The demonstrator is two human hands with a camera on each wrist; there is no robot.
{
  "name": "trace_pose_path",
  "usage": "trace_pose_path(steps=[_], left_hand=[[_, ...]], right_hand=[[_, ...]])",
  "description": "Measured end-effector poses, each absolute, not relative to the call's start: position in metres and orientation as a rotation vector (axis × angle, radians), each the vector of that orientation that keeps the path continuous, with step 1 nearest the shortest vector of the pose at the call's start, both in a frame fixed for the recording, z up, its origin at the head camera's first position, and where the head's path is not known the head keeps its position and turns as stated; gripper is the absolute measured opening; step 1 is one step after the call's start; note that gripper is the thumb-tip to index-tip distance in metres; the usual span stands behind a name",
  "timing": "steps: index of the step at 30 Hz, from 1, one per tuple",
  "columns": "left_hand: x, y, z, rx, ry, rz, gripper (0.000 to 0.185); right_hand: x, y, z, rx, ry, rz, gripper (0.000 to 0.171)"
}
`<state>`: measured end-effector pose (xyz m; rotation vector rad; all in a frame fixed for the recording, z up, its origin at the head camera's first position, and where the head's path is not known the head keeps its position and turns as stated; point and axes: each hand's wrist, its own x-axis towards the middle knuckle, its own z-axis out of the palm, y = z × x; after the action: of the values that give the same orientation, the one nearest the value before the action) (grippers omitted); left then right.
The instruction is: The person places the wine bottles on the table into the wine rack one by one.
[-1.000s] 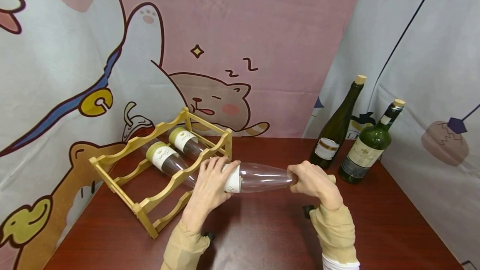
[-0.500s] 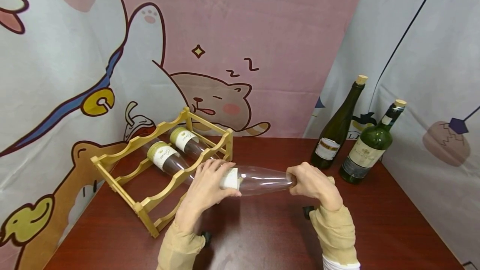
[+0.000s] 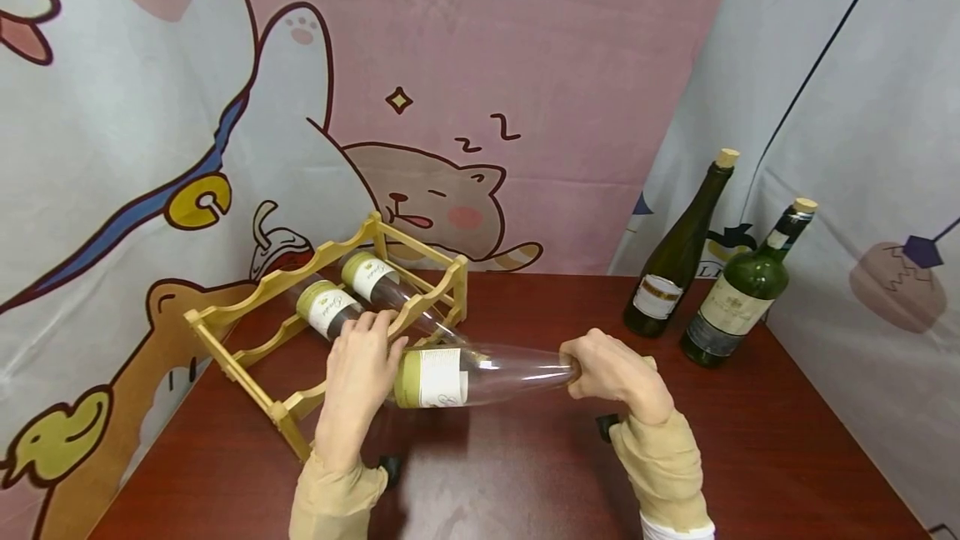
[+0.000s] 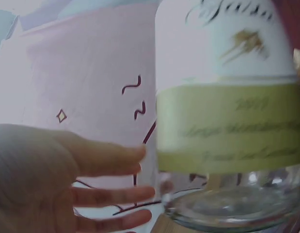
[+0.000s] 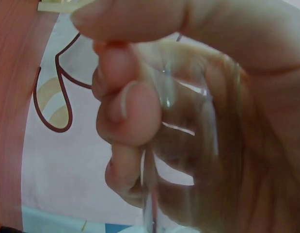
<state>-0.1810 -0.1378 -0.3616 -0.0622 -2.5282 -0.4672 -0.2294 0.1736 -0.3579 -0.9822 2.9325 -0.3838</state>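
A clear wine bottle [image 3: 517,373] with a white and yellow-green label lies sideways in the air over the table, base toward the rack. My right hand [image 3: 611,373] grips its neck, fingers curled round the glass [image 5: 188,145] in the right wrist view. At the base end is my left hand [image 3: 358,373], its fingers extended. In the left wrist view those fingers [image 4: 111,160] appear beside the bottle's base, apart from the label [image 4: 232,126]. Behind the left hand stands a wooden wine rack [image 3: 281,411] bearing two similar bottles, one with its label [image 3: 326,307] partly covered.
Two corked green bottles stand at the back right: a slim dark one [image 3: 667,273] and a broader one [image 3: 738,298]. The dark red table [image 3: 525,473] meets a cartoon-printed cloth [image 3: 570,107] at the back and sides.
My left hand has come off the label and moved left toward the rack, uncovering the label's yellow-green band. My right hand and the bottle have shifted slightly left.
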Motion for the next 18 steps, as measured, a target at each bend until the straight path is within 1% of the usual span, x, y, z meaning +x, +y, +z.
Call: trace_pose_path(steps=[3, 7, 18], left_hand=[[-0.178, -0.145, -0.361, 0.041, -2.564, -0.485, 0.033], [-0.175, -0.151, -0.359, 0.116, -2.616, -0.501, 0.033], [-0.173, -0.156, -0.362, 0.113, -2.631, -0.466, 0.019]], right_hand=[[-0.229, 0.168, -0.359, -1.019, 2.923, -0.360, 0.019], [-0.228, 0.160, -0.359, -1.047, 2.903, -0.331, 0.017], [-0.223, 0.138, -0.368, -1.108, 2.842, -0.333, 0.018]])
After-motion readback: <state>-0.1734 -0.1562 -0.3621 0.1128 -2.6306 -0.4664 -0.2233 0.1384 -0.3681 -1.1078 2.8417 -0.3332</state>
